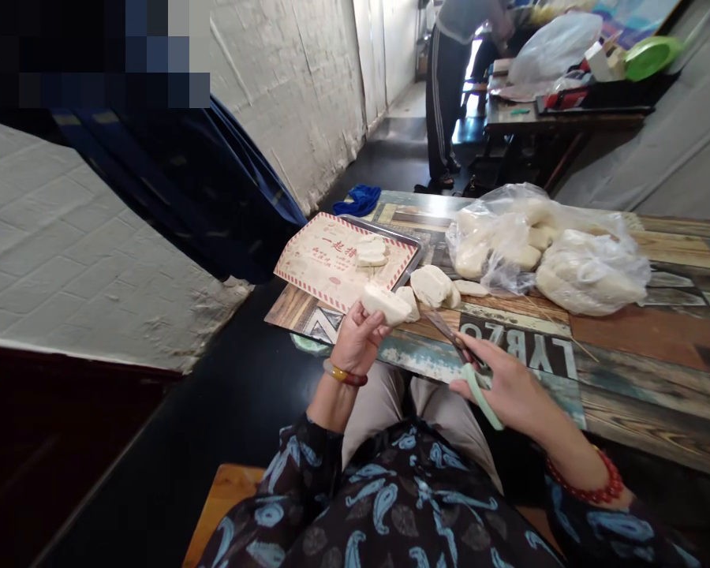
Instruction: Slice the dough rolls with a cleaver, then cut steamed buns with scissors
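Note:
My left hand (360, 338) pinches a pale, bread-like slice (386, 304) over the table's near edge. In my right hand (506, 386) are scissors (479, 394) with light green handles, their blades pointing toward the pale pieces. Just beyond the blades, a thicker white piece (431, 285) rests on the table, with a flat slice (471, 288) to its right. A metal tray (411, 235) lined with printed paper (313, 260) lies at the left, and some slices (371, 251) sit on the paper.
Clear plastic bags (509, 237) of pale pieces stand at the table's back right. A blue cloth (358, 200) lies at the far edge. Dark blue fabric (213, 181) hangs at the left. Farther back, a person (443, 95) stands beside a cluttered table (509, 117).

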